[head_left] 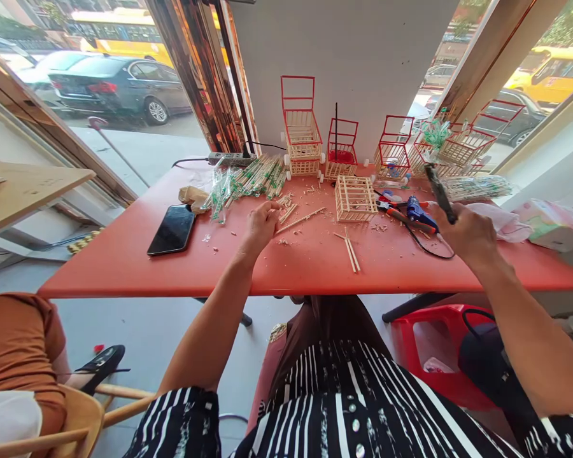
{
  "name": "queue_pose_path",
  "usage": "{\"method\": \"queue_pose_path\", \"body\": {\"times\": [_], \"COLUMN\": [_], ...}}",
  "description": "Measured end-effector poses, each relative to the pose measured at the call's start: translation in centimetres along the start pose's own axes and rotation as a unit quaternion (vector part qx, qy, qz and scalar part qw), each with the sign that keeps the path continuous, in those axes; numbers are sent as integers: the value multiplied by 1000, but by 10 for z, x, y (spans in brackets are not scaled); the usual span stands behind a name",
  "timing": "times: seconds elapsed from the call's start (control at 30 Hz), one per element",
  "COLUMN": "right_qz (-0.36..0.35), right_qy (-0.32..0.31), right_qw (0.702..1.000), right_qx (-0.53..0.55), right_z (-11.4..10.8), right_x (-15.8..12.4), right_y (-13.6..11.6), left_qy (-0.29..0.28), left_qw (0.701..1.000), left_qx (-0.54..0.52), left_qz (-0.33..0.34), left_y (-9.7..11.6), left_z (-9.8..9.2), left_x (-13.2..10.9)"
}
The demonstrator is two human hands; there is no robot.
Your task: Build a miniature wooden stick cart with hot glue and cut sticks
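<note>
My left hand [263, 221] rests low over the red table with its fingers curled together. Whatever they may pinch is hidden or too small to make out. Close beside it lie short wooden sticks [288, 214] and a longer stick [302, 220]. On the right, my right hand [470, 234] is closed around a dark, narrow tool [440, 194], raised above the tabletop. Its exact kind is unclear. Below and left of that hand are orange-handled pliers [396, 213] and a blue glue gun [417, 213]. A small stick-built crate [356, 198] stands between my hands, with crossed sticks [351, 251] in front.
Several miniature stick carts with red frames, including a tall one [303, 137], line the back. Wrapped stick bundles [253, 181], a black phone [172, 230] and a power strip [232, 159] occupy the left. A tissue pack [554, 222] sits far right. Another person's leg [19, 343] is at left.
</note>
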State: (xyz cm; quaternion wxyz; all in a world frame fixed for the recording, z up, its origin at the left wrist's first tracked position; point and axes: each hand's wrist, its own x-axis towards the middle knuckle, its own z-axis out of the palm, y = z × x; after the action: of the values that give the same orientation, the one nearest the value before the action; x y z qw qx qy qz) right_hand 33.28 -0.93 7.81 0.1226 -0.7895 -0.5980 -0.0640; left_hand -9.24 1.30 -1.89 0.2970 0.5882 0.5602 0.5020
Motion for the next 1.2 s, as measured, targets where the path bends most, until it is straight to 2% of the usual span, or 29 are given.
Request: {"method": "queue_pose_path", "body": {"times": [0.1,0.17,0.23,0.3,0.47,0.6,0.77,0.97,1.03,1.1,1.2], "right_qz": [92,146,183,201,228,217,192,199,179,145,49], "right_qy": [0,33,80,97,19,21,37,-2,25,89,171], "right_qw": [995,988,979,974,972,975,979,980,983,985,983], "right_qx": [-33,-47,-46,-46,-50,-50,-54,-29,-14,0,46], "right_z": [16,33,49,61,69,73,73,63,63,61,46], "right_x": [24,40,50,56,59,59,52,52,52,48,24], "right_y": [67,102,124,133,128,126,125,123,123,116,86], "left_qy": [10,21,24,10,-51,-89,-50,-23,-17,-25,-49], "left_qw": [999,998,997,996,990,984,989,997,998,997,995], "left_qx": [-37,-45,-53,-62,-120,-151,-136,-76,-65,-70,-79], "left_qz": [-23,-34,-50,-63,-59,-31,-4,-8,-7,-14,-26], "left_y": [3,5,5,6,9,10,7,-2,-2,1,7], "left_z": [1,2,3,4,5,4,7,11,10,9,8], "left_x": [-2,-2,-2,-1,-3,-7,-7,0,-1,-3,-6]}}
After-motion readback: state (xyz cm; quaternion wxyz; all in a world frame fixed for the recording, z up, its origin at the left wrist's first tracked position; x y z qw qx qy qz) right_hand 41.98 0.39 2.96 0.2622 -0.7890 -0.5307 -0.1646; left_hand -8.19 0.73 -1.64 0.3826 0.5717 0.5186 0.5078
